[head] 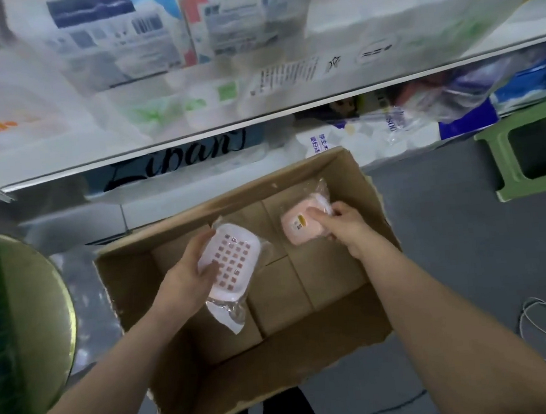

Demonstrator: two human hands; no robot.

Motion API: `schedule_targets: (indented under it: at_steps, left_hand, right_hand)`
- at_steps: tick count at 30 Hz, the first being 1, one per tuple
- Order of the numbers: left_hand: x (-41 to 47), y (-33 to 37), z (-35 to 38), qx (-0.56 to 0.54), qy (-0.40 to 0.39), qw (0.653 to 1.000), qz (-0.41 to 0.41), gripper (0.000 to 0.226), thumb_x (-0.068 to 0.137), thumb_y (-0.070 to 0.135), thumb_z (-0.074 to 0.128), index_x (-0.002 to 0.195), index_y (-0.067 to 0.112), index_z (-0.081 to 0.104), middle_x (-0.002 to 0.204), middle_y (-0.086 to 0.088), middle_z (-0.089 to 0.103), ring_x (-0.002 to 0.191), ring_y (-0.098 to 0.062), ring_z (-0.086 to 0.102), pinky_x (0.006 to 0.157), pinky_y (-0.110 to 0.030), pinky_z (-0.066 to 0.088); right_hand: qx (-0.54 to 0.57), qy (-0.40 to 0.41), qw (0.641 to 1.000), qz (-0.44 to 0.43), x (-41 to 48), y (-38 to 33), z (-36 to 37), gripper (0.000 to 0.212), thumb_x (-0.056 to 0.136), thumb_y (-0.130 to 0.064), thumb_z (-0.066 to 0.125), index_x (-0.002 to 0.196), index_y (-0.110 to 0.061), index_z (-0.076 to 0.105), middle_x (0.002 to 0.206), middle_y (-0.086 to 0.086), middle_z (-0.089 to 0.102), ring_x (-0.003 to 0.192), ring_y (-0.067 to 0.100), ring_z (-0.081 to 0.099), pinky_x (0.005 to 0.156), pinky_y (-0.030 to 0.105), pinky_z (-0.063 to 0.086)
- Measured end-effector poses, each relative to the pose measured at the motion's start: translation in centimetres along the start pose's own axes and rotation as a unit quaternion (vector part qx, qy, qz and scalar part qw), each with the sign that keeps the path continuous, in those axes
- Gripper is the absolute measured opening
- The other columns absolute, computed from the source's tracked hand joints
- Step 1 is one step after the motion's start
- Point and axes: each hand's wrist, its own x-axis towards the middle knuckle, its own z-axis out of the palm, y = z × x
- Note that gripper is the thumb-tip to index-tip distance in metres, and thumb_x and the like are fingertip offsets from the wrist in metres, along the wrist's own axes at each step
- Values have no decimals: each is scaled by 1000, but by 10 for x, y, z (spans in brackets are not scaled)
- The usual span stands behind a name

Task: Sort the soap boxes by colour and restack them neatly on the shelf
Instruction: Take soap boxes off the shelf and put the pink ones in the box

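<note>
1. With the left hand [188,277], grips a white soap box [231,260] in clear wrap, thumb across its pink-gridded face and fingers curled under its left edge.
2. Holds that box tilted just right of the hand, above the middle of an open cardboard box [279,371], with the loose wrapper tail hanging down below.
3. With the right hand [341,229], clasps a pink soap box [298,229], also wrapped, with the fingers curled over its right end.
4. Has the pink box just left of the hand, near the carton's far right corner and apart from the white one; cannot tell whether lifted or resting.
5. Faces a white shelf [193,138] stocked with wrapped packs just behind the carton, with a green stool [506,166] on the right.
</note>
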Motion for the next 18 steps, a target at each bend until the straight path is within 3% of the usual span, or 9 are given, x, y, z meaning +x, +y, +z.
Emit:
schedule_targets:
  at_steps: [2, 3, 5, 6, 8, 11, 13, 15, 18]
  left_hand:
    - [8, -5, 4, -8, 1, 1000, -4, 53, 98, 24, 50, 143, 41, 28, 124, 0, 59, 91, -12, 65, 75, -35, 59]
    - [11, -6, 6, -12, 1, 1000, -7, 53, 98, 23, 51, 143, 41, 28, 122, 0, 60, 91, -12, 66, 75, -36, 59]
    - [16, -9, 9, -14, -1, 1000, -13, 54, 98, 21, 52, 142, 42, 27, 119, 1, 61, 89, -13, 67, 73, -36, 60]
    - [18, -9, 10, -13, -2, 1000, -14, 54, 98, 20, 52, 141, 43, 28, 119, 1, 61, 88, -13, 67, 72, -36, 60]
    - [19, -8, 12, -13, -6, 1000, -18, 53, 97, 19, 52, 137, 45, 28, 118, 3, 61, 87, -12, 67, 71, -34, 60]
    - [19, -4, 15, -12, -14, 999, -26, 55, 96, 17, 53, 136, 45, 28, 114, 6, 59, 86, -12, 68, 69, -35, 60]
    - [18, 1, 17, -7, -21, 1000, -22, 51, 96, 15, 54, 134, 41, 31, 114, 7, 59, 87, -13, 68, 69, -37, 61]
    - [18, 8, 21, -4, -32, 999, -12, 48, 96, 15, 54, 134, 36, 34, 114, 8, 59, 88, -11, 68, 69, -37, 61]
    - [17, 19, 30, 27, -66, 997, 14, 46, 96, 14, 54, 134, 34, 36, 113, 8, 60, 87, -8, 67, 69, -34, 61]
  right_hand:
    - [67, 22, 997, 15, 21, -4, 8, 48, 79, -39, 78, 113, -13, 55, 98, 7, 63, 61, 13, 51, 52, 24, 42]
    - [87, 27, 996, 19, 31, -4, 12, 49, 81, -34, 78, 118, -13, 53, 102, 9, 62, 63, 14, 51, 52, 24, 43]
    - [97, 41, 994, 12, 49, -2, 17, 53, 86, -21, 73, 131, -13, 48, 115, 9, 59, 78, 18, 58, 63, 29, 53]
    - [79, 56, 995, 9, 55, 2, 19, 56, 88, -16, 69, 137, -13, 44, 123, 9, 57, 90, 22, 61, 77, 34, 56]
    - [-17, 86, 996, -1, 55, 7, 22, 63, 90, -14, 63, 146, -15, 34, 136, 12, 52, 112, 31, 58, 98, 40, 49]
    - [-152, 118, 980, -55, 22, 7, 29, 61, 93, -23, 61, 147, -19, 32, 142, 12, 43, 122, 34, 51, 99, 36, 41]
    - [-114, 40, 989, -91, -13, 1, 34, 53, 94, -38, 59, 142, -25, 41, 133, 0, 50, 119, 23, 54, 92, 30, 41]
    - [-47, -110, 991, -55, -50, -5, 38, 49, 94, -50, 55, 137, -29, 47, 123, -12, 54, 111, 10, 55, 89, 25, 39]
    - [3, -216, 976, -10, -72, 4, 40, 42, 89, -36, 68, 127, -24, 56, 117, -4, 69, 101, 11, 67, 81, 25, 54]
